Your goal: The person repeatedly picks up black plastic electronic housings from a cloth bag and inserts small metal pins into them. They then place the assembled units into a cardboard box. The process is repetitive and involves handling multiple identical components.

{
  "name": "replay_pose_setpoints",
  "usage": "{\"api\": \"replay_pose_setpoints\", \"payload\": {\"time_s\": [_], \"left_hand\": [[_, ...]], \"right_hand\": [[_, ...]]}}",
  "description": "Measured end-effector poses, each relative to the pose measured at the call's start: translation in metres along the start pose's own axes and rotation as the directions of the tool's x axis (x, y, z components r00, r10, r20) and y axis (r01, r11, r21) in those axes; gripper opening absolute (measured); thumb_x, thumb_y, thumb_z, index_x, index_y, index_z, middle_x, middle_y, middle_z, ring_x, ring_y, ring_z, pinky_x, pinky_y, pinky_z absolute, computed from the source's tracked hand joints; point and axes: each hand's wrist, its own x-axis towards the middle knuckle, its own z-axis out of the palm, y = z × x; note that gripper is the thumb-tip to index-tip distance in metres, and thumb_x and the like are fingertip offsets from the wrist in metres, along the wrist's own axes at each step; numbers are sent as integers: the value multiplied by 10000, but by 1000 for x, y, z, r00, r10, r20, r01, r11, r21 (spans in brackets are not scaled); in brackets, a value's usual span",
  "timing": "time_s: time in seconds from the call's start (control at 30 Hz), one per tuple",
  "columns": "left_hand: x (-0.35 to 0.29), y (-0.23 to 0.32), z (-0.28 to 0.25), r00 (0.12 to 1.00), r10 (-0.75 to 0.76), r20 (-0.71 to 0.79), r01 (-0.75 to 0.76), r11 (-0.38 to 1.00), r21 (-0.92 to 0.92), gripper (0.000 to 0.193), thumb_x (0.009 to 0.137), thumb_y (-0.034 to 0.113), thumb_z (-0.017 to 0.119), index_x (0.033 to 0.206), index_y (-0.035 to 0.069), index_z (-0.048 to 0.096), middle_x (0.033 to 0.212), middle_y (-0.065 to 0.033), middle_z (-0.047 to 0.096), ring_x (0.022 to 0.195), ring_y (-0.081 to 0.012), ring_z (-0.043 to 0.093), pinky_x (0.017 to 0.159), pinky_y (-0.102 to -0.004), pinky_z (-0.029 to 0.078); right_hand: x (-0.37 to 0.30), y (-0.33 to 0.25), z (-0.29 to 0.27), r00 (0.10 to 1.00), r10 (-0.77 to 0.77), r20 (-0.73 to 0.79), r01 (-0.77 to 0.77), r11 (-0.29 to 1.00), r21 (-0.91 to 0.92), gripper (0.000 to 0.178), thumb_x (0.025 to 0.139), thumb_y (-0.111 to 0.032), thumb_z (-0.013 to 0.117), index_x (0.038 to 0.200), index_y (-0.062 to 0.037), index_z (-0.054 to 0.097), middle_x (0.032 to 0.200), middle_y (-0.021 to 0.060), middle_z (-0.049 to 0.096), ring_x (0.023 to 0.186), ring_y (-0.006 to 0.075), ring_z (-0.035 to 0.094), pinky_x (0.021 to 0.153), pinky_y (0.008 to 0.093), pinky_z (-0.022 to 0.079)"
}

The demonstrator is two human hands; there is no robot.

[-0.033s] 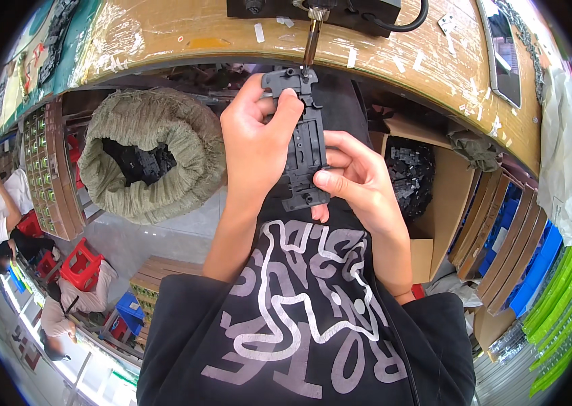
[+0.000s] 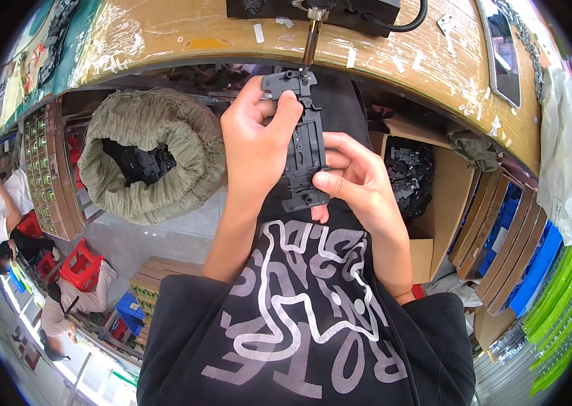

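Between my hands is a long black molded plastic part (image 2: pixel 308 152), held upright lengthwise in front of my chest. My left hand (image 2: pixel 257 135) grips its upper left side, the thumb lying across its face near the top. On the lower right edge, my right hand (image 2: pixel 356 177) pinches the part between thumb and fingers. The far end of the part meets the tip of a thin metal driver-like spindle (image 2: pixel 312 44), which comes out of a black machine (image 2: pixel 367 15) on the bench. Whether the tip sits in a hole there is too small to tell.
A wooden bench (image 2: pixel 184 37) edged with tape scraps runs across the far side, with a phone (image 2: pixel 504 64) at its right. To my left stands a green woven sack (image 2: pixel 154 203) of black parts; to my right, a cardboard box (image 2: pixel 452 196) of black pieces. Other people sit far left.
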Motion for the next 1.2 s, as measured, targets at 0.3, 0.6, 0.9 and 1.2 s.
{"api": "replay_pose_setpoints", "payload": {"time_s": [0.3,0.6,0.9,1.2], "left_hand": [[-5,4,2,1000,-8,9,8,1000,-21,68,804,45,510,855,0,520,628,-7,566,527,-5,444,437,-163,334],[9,-36,-18,993,41,114,-82,919,386,214,812,195,554,912,11,513,570,-33,545,501,-38,454,447,-215,359],[18,-72,-193,808,247,-535,290,623,726,256,784,294,537,891,61,549,663,-92,592,615,-193,571,584,-317,432],[42,-167,-401,887,34,-461,463,-65,884,533,674,327,622,1053,-20,483,1088,-254,479,1005,-414,450,834,-432,398]], "right_hand": [[-6,-3,3,999,-27,-24,27,1000,-6,339,784,3,534,1098,65,423,876,136,576,608,135,569,451,222,480],[0,17,-19,973,-3,-229,-59,963,-264,403,755,-32,583,1108,69,417,741,65,515,517,132,548,421,220,446],[-62,130,-291,411,-227,-883,-402,824,-399,368,716,-115,591,1039,15,472,663,53,510,429,136,501,376,240,451],[-112,184,-341,110,-56,-992,-146,987,-72,472,736,-154,610,1126,-19,382,976,145,487,807,284,544,604,394,496]]}}
